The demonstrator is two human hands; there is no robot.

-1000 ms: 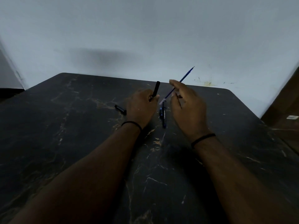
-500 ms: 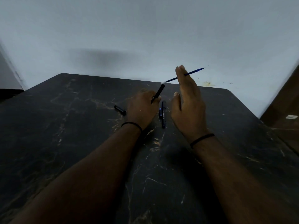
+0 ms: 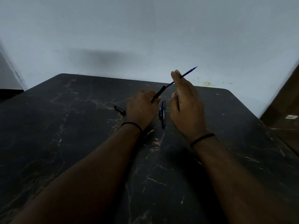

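My left hand (image 3: 141, 107) grips a black pen barrel (image 3: 159, 93) that points up and to the right. My right hand (image 3: 186, 104) pinches a thin blue refill (image 3: 187, 74) between its raised fingertips. The refill's lower end sits at or in the barrel's open mouth. On the black marble table (image 3: 80, 143), between my hands, lies a whole blue and black pen (image 3: 163, 114). A short black pen part (image 3: 119, 109) lies on the table just left of my left hand.
The table's far edge meets a pale wall (image 3: 145, 38). A brown wooden surface (image 3: 284, 110) stands past the table's right edge. Both wrists wear thin black bands.
The refill's lower end has come down to the barrel's mouth. My right hand has tilted the refill steeper than half a second ago. My left hand has barely moved.
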